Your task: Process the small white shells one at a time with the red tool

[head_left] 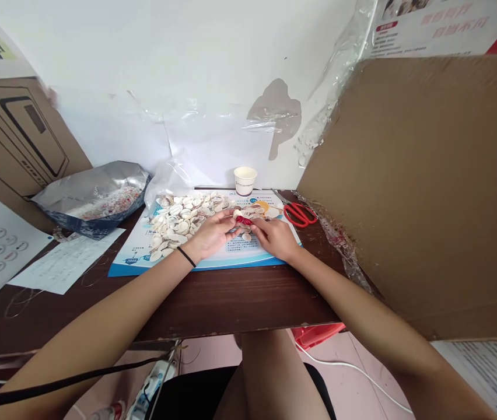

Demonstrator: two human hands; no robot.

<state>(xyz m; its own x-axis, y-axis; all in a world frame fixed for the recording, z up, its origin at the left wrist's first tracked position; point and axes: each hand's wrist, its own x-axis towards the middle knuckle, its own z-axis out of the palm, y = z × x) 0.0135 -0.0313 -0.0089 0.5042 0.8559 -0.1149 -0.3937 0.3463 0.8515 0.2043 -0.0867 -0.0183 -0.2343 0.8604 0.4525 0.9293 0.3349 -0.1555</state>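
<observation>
The view came from the person's head and looked down at a desk. The left hand (213,232) and the right hand (275,238) were close together near the middle of the desk. Both hands were partly closed, and their fingers met at a small red thing (244,220). They seemed to be gripping it, but it was too small to tell what it was. It sat just above a big pile of white shells (178,223), and some shells lay close by the fingers. A black band (186,256) went around the left wrist.

The shells lay on a printed paper mat (205,262) with a blue edge. The mat was on a dark wooden desk (231,306). A white paper cup (245,181) stood just behind the mat. Red scissors (300,214) lay on the right, near the right hand. On the left, a silver bag (95,195) lay on its side with tiny pink and white bits inside. A sheet of white paper (67,261) lay in front of the bag, and thin thread (21,303) lay on the desk near it. A big brown cardboard sheet (419,192) stood up on the right side of the desk.
</observation>
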